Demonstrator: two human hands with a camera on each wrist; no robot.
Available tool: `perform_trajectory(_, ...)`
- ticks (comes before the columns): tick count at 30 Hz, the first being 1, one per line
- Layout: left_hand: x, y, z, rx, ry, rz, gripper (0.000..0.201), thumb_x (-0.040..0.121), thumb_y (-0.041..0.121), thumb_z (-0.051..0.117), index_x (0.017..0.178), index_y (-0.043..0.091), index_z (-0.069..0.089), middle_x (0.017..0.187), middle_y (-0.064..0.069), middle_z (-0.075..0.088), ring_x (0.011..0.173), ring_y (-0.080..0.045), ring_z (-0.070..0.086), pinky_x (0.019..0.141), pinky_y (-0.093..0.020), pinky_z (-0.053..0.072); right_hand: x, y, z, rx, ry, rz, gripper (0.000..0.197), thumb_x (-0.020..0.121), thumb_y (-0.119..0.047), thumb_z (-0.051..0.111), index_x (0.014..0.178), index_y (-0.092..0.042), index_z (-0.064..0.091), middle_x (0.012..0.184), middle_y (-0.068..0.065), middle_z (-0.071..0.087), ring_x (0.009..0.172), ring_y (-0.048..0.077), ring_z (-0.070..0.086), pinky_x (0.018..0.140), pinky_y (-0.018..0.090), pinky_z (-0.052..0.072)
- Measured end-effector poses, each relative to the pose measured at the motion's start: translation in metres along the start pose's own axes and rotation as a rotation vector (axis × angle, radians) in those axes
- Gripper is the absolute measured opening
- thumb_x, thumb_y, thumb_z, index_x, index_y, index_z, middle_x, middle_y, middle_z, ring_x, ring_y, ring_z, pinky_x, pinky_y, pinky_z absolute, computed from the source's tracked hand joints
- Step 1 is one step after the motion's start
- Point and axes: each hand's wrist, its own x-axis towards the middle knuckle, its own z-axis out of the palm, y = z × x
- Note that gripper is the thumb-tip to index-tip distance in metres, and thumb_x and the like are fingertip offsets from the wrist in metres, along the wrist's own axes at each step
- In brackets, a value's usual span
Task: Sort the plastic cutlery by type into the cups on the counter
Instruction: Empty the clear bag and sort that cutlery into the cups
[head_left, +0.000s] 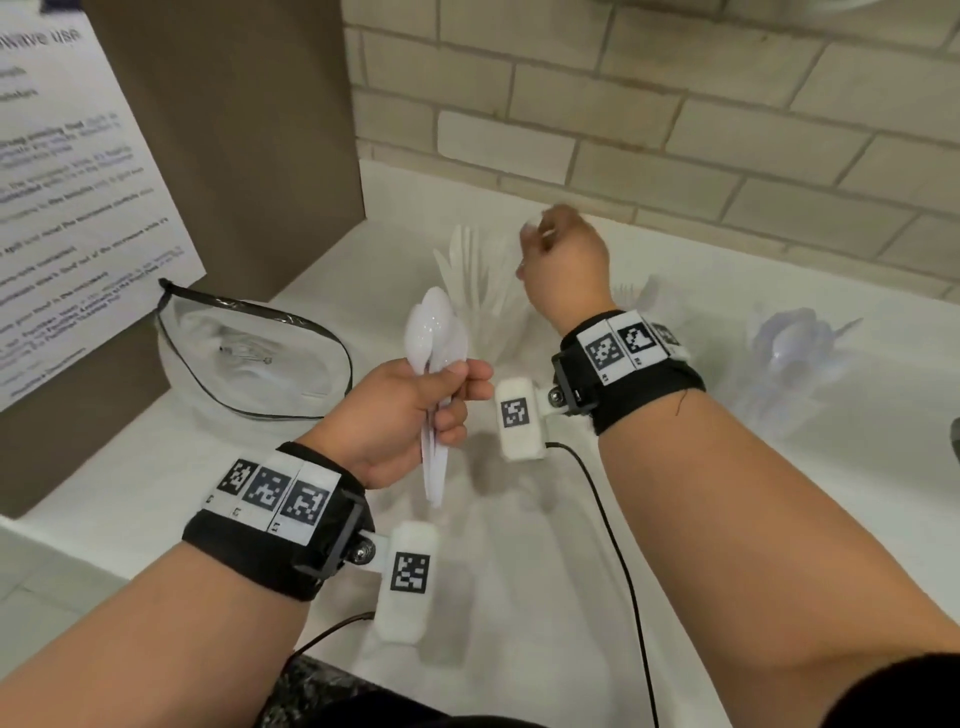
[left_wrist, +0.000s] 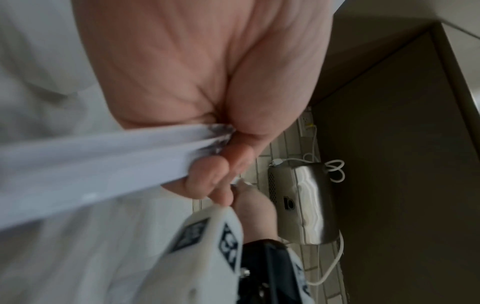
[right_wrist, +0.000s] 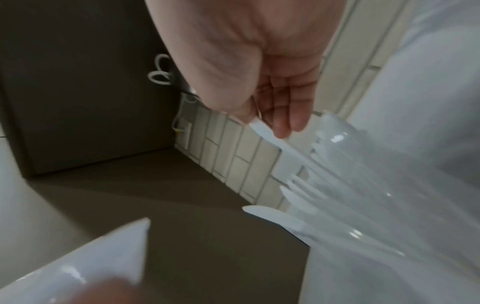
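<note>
Nearest, the left hand (head_left: 410, 415) grips a spoon bundle (head_left: 434, 338), kept as stock; farther, the right hand (head_left: 563, 260) pinches 1 piece (right_wrist: 272, 139) over the knife cup (head_left: 483, 291).

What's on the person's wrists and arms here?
Bare forearms, no sleeves. Each wrist has a black band topped with white square-code tags. A white padded block with one more tag hangs off each band on a bracket. Thin black cables trail from the blocks.

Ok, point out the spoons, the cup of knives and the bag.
spoons (head_left: 434, 332), head view, on the bowls.
cup of knives (head_left: 475, 270), head view, on the blades.
bag (head_left: 249, 358), head view, on its clear side.
</note>
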Motion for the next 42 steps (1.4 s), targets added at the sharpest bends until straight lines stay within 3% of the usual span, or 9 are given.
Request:
perform_trajectory(5,0.001,0.001,0.001,0.113,-0.005,-0.004,0.029,0.099,0.023,0.046,0.089,0.004,0.065,0.08,-0.008,0.071,0.052,-0.011,0.057,0.055,-0.026,0.054,-0.007,0.009,0.005,-0.146,-0.138,0.068,0.043,0.094,-0.028,0.055,0.133,-0.009,0.051,0.121,0.009,0.063,0.112,0.023,0.061,0.096,0.025,0.043)
perform_trajectory(8,0.003,-0.003,0.004,0.183,0.04,-0.016,0.027,0.098,0.031,0.047,0.092,0.009,0.063,0.067,-0.002,0.06,0.052,-0.015,0.055,0.058,-0.032,0.055,-0.009,0.006,-0.013,0.003,-0.03,0.1,0.042,0.094,-0.023,0.052,0.134,-0.012,0.049,0.107,0.005,0.063,0.102,0.025,0.065,0.097,0.033,0.048)
perform_trajectory(12,0.009,-0.005,0.014,0.192,0.027,-0.021,0.021,0.098,0.027,0.051,0.098,0.008,0.059,0.061,0.003,0.043,0.047,-0.009,0.034,0.047,-0.022,0.036,-0.042,-0.015,-0.049,0.262,-0.17,0.175,0.029,0.095,-0.038,0.052,0.11,-0.015,0.061,0.09,0.002,0.065,0.064,0.014,0.063,0.058,0.032,0.056)
perform_trajectory(16,0.015,-0.005,0.035,0.291,-0.045,0.007,0.022,0.099,0.019,0.05,0.09,0.003,0.061,0.069,-0.002,0.052,0.046,-0.008,0.031,0.045,-0.02,0.032,-0.084,-0.025,-0.069,0.191,-0.497,0.155,0.052,0.084,-0.062,0.054,0.127,-0.032,0.049,0.096,-0.005,0.065,0.053,0.011,0.058,0.047,0.024,0.041)
perform_trajectory(22,0.021,-0.02,0.067,0.579,-0.143,0.011,0.012,0.097,0.009,0.049,0.094,0.002,0.058,0.076,-0.007,0.05,0.052,-0.012,0.042,0.055,-0.029,0.04,-0.103,0.001,-0.074,0.186,-0.298,0.111,0.036,0.078,-0.042,0.074,0.102,-0.023,0.057,0.075,0.0,0.064,0.057,0.015,0.061,0.054,0.029,0.047)
perform_trajectory(29,0.014,-0.034,0.094,0.641,-0.302,0.049,0.011,0.097,0.018,0.052,0.088,0.017,0.058,0.063,0.007,0.054,0.051,-0.011,0.045,0.051,-0.028,0.044,-0.113,0.033,-0.107,0.449,-0.33,0.23,0.029,0.09,-0.008,0.045,0.116,-0.015,0.055,0.072,0.007,0.057,0.045,0.011,0.045,0.046,0.025,0.032)
perform_trajectory(33,0.013,-0.039,0.104,0.628,-0.316,0.036,0.015,0.098,0.026,0.052,0.098,0.014,0.062,0.061,0.0,0.046,0.044,-0.011,0.04,0.045,-0.026,0.041,-0.117,0.043,-0.121,0.67,-0.335,0.289,0.038,0.075,-0.01,0.04,0.104,-0.011,0.065,0.065,0.009,0.055,0.048,0.021,0.041,0.043,0.025,0.028)
perform_trajectory(39,0.015,-0.045,0.116,0.782,-0.241,0.154,0.02,0.089,0.025,0.065,0.082,0.011,0.052,0.061,0.0,0.046,0.036,-0.009,0.036,0.037,-0.02,0.032,-0.121,0.043,-0.119,0.635,-0.358,0.308,0.015,0.092,-0.027,0.056,0.104,-0.02,0.051,0.066,0.008,0.054,0.046,0.016,0.047,0.045,0.023,0.037)
perform_trajectory(42,0.015,-0.046,0.117,0.813,-0.287,0.187,0.021,0.092,0.031,0.061,0.091,0.011,0.055,0.063,0.006,0.044,0.041,-0.003,0.034,0.041,-0.018,0.03,-0.123,0.047,-0.123,0.589,-0.348,0.31,0.012,0.091,-0.009,0.056,0.099,-0.016,0.051,0.073,0.008,0.055,0.049,0.017,0.049,0.043,0.023,0.038)
